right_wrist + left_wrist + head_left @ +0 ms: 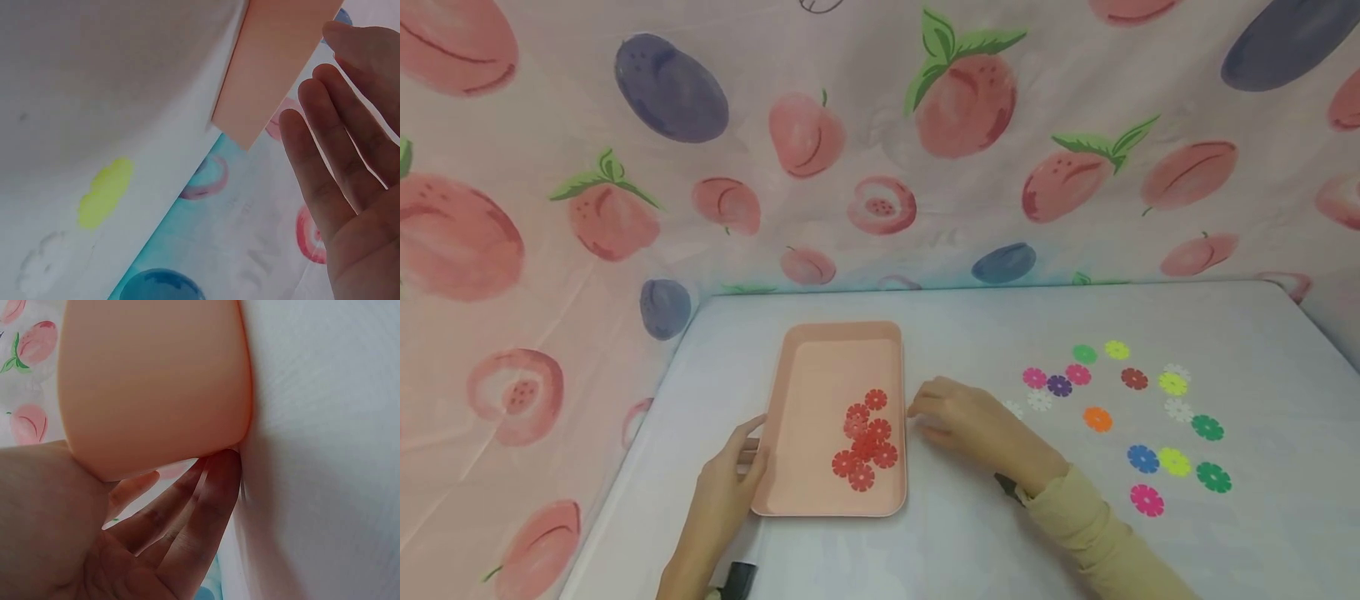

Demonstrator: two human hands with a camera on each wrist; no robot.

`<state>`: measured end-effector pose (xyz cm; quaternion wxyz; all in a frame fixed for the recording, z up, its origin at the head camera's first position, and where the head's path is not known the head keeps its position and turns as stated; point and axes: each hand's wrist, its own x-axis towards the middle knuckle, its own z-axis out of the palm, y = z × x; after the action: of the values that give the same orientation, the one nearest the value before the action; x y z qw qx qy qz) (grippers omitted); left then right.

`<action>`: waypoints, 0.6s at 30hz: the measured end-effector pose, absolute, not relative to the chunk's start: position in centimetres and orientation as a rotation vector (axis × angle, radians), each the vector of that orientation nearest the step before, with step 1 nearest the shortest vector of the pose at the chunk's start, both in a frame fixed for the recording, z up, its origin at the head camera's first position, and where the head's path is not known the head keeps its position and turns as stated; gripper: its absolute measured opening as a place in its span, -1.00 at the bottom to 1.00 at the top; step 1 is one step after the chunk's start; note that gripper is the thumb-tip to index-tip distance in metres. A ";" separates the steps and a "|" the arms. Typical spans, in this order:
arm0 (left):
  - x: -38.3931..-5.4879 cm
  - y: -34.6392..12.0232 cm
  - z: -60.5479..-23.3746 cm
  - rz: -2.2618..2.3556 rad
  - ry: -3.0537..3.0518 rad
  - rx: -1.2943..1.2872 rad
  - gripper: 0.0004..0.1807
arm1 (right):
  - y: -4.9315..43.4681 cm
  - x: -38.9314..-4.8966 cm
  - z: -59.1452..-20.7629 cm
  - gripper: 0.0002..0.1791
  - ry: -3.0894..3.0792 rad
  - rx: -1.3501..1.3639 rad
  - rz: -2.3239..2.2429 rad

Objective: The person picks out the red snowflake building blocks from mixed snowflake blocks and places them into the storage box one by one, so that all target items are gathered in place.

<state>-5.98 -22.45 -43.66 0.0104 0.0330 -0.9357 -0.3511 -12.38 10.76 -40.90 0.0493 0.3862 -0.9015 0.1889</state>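
A pink rectangular tray (812, 375) lies on the white table, with several red snowflake discs (861, 477) bunched in its right half, some overlapping. On the tray's left side, my left hand (722, 479) holds the edge, thumb at the rim and fingers low against the outer wall. The left wrist view shows these fingers (209, 500) reaching to the tray's underside edge. Just beyond the right rim hovers my right hand (962, 421), its fingers loosely bent. Nothing shows between thumb and fingers (315, 169) in the right wrist view.
To the right, loose discs in several colours are scattered, among them an orange disc (1097, 419), a blue disc (1143, 459) and a green disc (1213, 477). A fruit-printed curtain (880, 125) hangs behind the table (970, 550) and along its left side.
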 end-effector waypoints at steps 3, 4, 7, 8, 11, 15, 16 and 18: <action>-6.0 -22.4 -43.6 -1.096 -2.921 0.099 -0.51 | 11.5 -12.3 -41.0 -0.73 -2.760 1.152 0.566; -6.0 -22.4 -43.7 -1.094 -2.921 0.100 -0.51 | 11.7 -12.3 -41.0 -0.74 -2.761 1.145 0.562; -6.0 -22.5 -43.7 -1.093 -2.922 0.098 -0.51 | 12.3 -12.2 -41.1 -0.74 -2.767 1.128 0.564; -6.0 -22.5 -43.7 -1.093 -2.923 0.097 -0.51 | 12.5 -12.2 -41.1 -0.74 -2.770 1.121 0.562; -5.9 -22.6 -43.7 -1.094 -2.922 0.095 -0.50 | 13.0 -12.2 -41.2 -0.73 -2.782 1.105 0.567; -6.0 -22.6 -43.9 -1.093 -2.917 0.103 -0.51 | 13.7 -12.1 -41.2 -0.71 -2.790 1.080 0.542; -6.1 -22.5 -43.9 -1.094 -2.915 0.105 -0.51 | 13.9 -12.1 -41.2 -0.71 -2.791 1.073 0.533; -6.1 -22.5 -44.0 -1.094 -2.913 0.109 -0.51 | 14.2 -12.0 -41.1 -0.70 -2.799 1.051 0.520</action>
<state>-6.15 -22.52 -44.02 0.0141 0.0349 -0.9355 -0.3514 -12.04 14.24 -41.10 0.0534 0.3458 -0.9210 0.1710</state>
